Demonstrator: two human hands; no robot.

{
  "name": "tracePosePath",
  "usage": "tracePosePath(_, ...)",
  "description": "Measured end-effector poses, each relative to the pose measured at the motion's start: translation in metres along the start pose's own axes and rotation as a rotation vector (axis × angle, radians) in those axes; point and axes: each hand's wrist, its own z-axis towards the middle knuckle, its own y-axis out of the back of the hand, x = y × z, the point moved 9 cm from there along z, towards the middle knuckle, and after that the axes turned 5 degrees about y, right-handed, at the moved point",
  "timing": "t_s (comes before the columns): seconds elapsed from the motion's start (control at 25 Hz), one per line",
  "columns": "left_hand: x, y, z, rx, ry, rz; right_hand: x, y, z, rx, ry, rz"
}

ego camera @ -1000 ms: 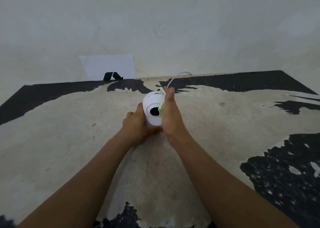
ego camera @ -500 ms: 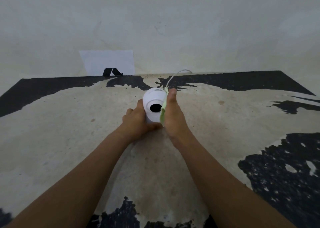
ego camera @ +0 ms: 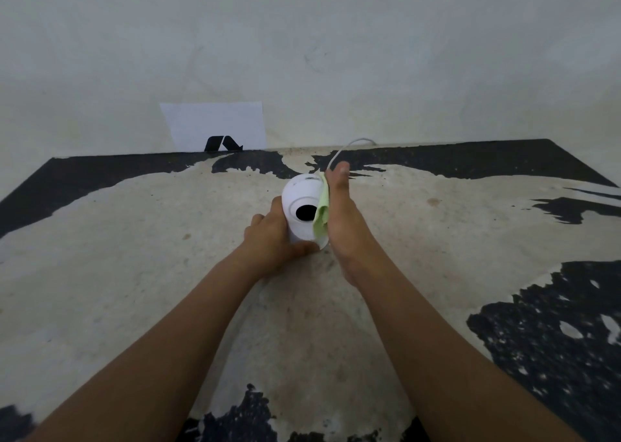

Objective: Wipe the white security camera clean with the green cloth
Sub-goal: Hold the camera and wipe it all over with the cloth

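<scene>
The white security camera [ego camera: 300,196] stands on the worn table, its round black lens facing me. My left hand [ego camera: 274,240] wraps around its base from the left and holds it. My right hand [ego camera: 344,221] presses flat against the camera's right side with the green cloth [ego camera: 321,214] pinched between palm and camera. Only a strip of the cloth shows. A thin white cable [ego camera: 351,145] runs from behind the camera toward the wall.
The table [ego camera: 134,273] has a cream top with peeling black patches. A white sheet of paper with a black mark [ego camera: 215,127] leans against the wall at the back left. The wall stands right behind the table's far edge.
My right hand with the cloth has slid slightly along the camera's right side, and more of the cloth hangs lower beside the lens. The left hand has kept its hold.
</scene>
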Motion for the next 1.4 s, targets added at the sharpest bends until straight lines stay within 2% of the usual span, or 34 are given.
tracePosePath(0.2, 0.002, -0.001, 0.000, 0.000, -0.010, 0.001, -0.008, 0.003, 0.000, 0.041, -0.090, -0.071)
tracePosePath(0.44, 0.001, 0.001, -0.008, -0.083, -0.006, -0.047, -0.007, 0.016, -0.032, 0.102, 0.149, -0.455)
tracePosePath(0.52, 0.000, 0.004, -0.012, -0.092, 0.011, -0.036, -0.008, 0.026, -0.042, 0.096, 0.145, -0.447)
tracePosePath(0.68, 0.007, 0.028, -0.035, -0.193, 0.070, -0.031, -0.006, 0.036, -0.058, 0.127, 0.062, -0.240)
tracePosePath(0.76, 0.009, 0.042, -0.057, -0.278, 0.072, -0.278, 0.003, 0.034, -0.060, 0.157, 0.069, -0.156)
tracePosePath(0.8, 0.008, 0.043, -0.068, -0.253, 0.077, -0.458, 0.006, 0.033, -0.059, 0.154, 0.074, -0.106)
tracePosePath(0.92, -0.007, 0.022, -0.089, 0.047, 0.122, -0.839, 0.010, 0.020, -0.058, 0.166, 0.068, 0.026)
tracePosePath(1.0, -0.006, 0.015, -0.093, 0.112, 0.147, -0.935, 0.009, 0.012, -0.059, 0.180, 0.072, 0.012)
tracePosePath(1.08, 0.010, 0.020, -0.089, 0.037, 0.226, -1.045, 0.007, 0.016, -0.054, 0.149, 0.069, 0.007)
tracePosePath(1.2, 0.045, 0.035, -0.078, -0.135, 0.366, -1.231, 0.007, 0.041, -0.033, -0.013, 0.070, -0.070)
tracePosePath(1.32, 0.058, 0.050, -0.065, -0.321, 0.438, -1.135, 0.019, 0.044, -0.010, -0.050, 0.121, -0.132)
tracePosePath(1.4, 0.045, 0.047, -0.054, -0.325, 0.429, -0.991, 0.021, 0.032, 0.001, -0.005, 0.124, -0.133)
